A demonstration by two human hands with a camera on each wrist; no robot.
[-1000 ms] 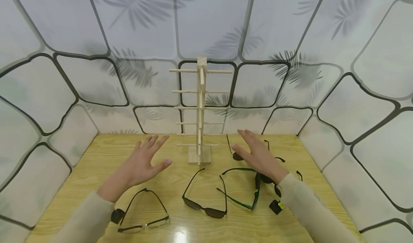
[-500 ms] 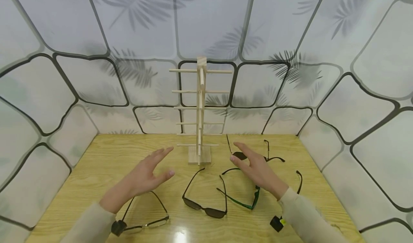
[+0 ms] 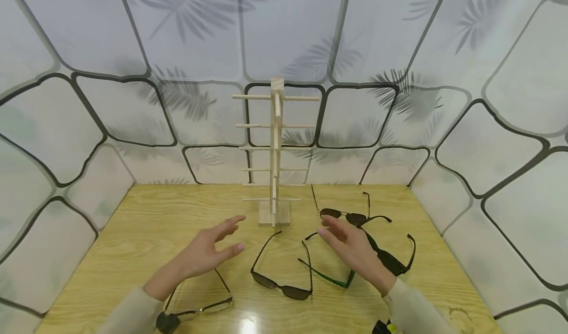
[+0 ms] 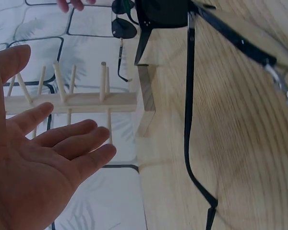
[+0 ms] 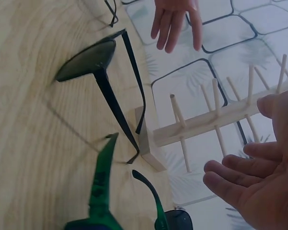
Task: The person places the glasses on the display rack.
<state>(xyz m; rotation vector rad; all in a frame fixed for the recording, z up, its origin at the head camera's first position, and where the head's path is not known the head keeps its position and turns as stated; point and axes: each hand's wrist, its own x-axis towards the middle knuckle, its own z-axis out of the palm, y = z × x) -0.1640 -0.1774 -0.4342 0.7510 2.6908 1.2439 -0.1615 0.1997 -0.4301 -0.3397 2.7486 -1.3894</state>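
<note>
My left hand (image 3: 201, 252) hovers above the table, fingers loosely extended, over clear-lensed glasses (image 3: 216, 304) whose temples it partly hides. My right hand (image 3: 355, 255) hangs over green-framed glasses (image 3: 330, 278), covering much of their front; its fingers bend slightly and hold nothing. Between the hands lie dark sunglasses (image 3: 295, 292), temples pointing to the back. In the left wrist view the left palm (image 4: 43, 172) shows bare. The right wrist view likewise shows the right hand (image 5: 259, 177) apart from the green temple (image 5: 102, 177).
A wooden display rack (image 3: 276, 137) with several crossbars stands upright at the back middle of the table (image 3: 146, 216). Thin-framed sunglasses (image 3: 356, 219) lie at the back right, with black sunglasses (image 3: 390, 262) nearer. Patterned walls (image 3: 204, 112) enclose the back and sides.
Both hands have drawn back from the rear of the table toward the body and bent their fingers a little more. The sunglasses at the right have come into fuller view.
</note>
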